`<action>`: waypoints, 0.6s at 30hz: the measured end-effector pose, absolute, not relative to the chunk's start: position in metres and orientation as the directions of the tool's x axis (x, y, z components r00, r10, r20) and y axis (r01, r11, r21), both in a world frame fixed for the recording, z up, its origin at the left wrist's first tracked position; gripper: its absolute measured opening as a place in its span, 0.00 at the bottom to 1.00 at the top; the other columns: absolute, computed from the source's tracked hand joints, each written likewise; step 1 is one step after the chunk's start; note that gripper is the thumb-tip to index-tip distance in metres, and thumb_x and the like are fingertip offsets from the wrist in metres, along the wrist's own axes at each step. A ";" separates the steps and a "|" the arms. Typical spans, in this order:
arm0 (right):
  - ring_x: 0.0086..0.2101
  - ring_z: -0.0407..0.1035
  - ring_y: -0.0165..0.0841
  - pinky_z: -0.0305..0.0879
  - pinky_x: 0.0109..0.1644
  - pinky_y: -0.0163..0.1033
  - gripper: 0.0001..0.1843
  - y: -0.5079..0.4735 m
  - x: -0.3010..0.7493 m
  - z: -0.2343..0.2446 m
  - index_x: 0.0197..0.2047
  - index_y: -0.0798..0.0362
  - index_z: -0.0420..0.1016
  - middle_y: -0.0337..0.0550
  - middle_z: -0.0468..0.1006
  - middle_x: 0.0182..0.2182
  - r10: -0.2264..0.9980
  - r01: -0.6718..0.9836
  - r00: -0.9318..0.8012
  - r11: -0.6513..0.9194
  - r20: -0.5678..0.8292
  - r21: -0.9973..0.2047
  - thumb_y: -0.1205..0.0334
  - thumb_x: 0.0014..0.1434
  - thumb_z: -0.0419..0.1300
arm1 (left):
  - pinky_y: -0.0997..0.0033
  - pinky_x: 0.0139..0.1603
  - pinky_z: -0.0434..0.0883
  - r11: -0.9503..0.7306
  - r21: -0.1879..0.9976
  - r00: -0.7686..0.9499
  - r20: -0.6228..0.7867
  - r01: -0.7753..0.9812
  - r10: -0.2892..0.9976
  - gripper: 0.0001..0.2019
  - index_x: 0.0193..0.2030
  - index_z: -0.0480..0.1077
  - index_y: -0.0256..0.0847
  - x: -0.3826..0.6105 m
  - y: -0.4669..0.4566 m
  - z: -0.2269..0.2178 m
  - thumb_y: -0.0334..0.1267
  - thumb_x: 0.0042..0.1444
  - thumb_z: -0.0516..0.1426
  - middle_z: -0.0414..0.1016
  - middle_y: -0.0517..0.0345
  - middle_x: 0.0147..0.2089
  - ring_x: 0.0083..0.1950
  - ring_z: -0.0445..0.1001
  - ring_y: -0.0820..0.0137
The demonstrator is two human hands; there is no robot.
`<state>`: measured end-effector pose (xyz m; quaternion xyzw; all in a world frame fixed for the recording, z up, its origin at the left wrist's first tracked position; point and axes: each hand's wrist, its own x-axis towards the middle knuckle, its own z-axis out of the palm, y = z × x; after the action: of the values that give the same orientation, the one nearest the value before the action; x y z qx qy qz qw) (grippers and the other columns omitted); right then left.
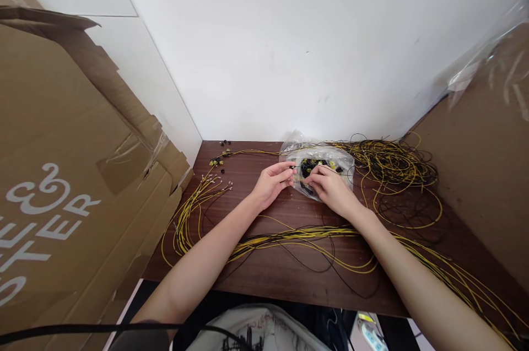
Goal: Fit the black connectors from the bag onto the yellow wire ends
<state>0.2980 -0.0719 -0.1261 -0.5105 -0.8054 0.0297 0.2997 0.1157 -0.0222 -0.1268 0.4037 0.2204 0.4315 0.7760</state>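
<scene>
My left hand (273, 183) is closed in a pinch on a small black connector (292, 167) at the left edge of the plastic bag. A thin black wire (305, 167) runs from there toward my right hand (330, 188), whose fingers are bent together over the bag and appear to hold it. Beneath both hands lies an open clear plastic bag (347, 161) with small black and yellow connectors (308, 168) inside. The fingertips of my right hand partly hide the wire and the bag's contents.
Yellow and black wires (264, 241) stretch across the brown table (256, 279) under my forearms. A tangled wire coil (397, 163) lies at the back right. Several loose connectors (215, 162) sit at the back left. Cardboard boxes (61, 136) flank the table, with a white wall behind.
</scene>
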 end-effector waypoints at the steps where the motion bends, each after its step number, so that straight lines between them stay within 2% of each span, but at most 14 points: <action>1: 0.37 0.65 0.37 0.63 0.43 0.43 0.13 -0.072 0.297 -0.126 0.35 0.54 0.75 0.47 0.69 0.33 0.835 0.802 -0.305 0.485 0.458 -0.348 0.71 0.60 0.49 | 0.73 0.37 0.67 0.300 0.817 0.526 0.005 -0.493 0.850 0.13 0.38 0.76 0.36 0.116 -0.022 -0.127 0.32 0.41 0.66 0.75 0.55 0.34 0.32 0.70 0.77; 5: 0.38 0.64 0.37 0.63 0.43 0.44 0.13 -0.074 0.292 -0.124 0.36 0.54 0.74 0.48 0.68 0.35 0.804 0.764 -0.334 0.537 0.493 -0.359 0.70 0.61 0.48 | 0.67 0.42 0.69 0.295 0.817 0.508 -0.003 -0.496 0.861 0.13 0.37 0.76 0.36 0.117 -0.023 -0.126 0.32 0.41 0.66 0.75 0.53 0.38 0.37 0.72 0.73; 9: 0.40 0.64 0.37 0.63 0.44 0.44 0.12 -0.079 0.283 -0.119 0.37 0.52 0.73 0.48 0.68 0.36 0.782 0.693 -0.321 0.578 0.535 -0.430 0.68 0.62 0.48 | 0.67 0.43 0.69 0.281 0.821 0.480 -0.010 -0.497 0.877 0.14 0.37 0.76 0.36 0.117 -0.023 -0.126 0.32 0.41 0.66 0.75 0.53 0.38 0.37 0.72 0.73; 14: 0.42 0.65 0.35 0.63 0.46 0.43 0.11 -0.088 0.269 -0.109 0.38 0.50 0.74 0.46 0.68 0.39 0.783 0.558 -0.221 0.591 0.582 -0.583 0.66 0.62 0.50 | 0.64 0.43 0.69 0.262 0.844 0.485 -0.003 -0.468 0.874 0.13 0.38 0.76 0.37 0.117 -0.024 -0.127 0.34 0.42 0.66 0.75 0.55 0.35 0.35 0.71 0.73; 18: 0.40 0.67 0.34 0.65 0.44 0.41 0.08 -0.089 0.266 -0.108 0.37 0.50 0.75 0.44 0.71 0.37 0.805 0.459 -0.069 0.551 0.590 -0.697 0.65 0.61 0.53 | 0.67 0.40 0.68 0.192 0.905 0.514 0.034 -0.380 0.857 0.15 0.40 0.76 0.37 0.118 -0.025 -0.130 0.37 0.43 0.65 0.74 0.55 0.32 0.32 0.70 0.75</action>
<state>0.2658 -0.0892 -0.1076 -0.4438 -0.7120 0.1666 0.5180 0.1180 -0.0253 -0.1304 0.4737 0.2518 0.4239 0.7298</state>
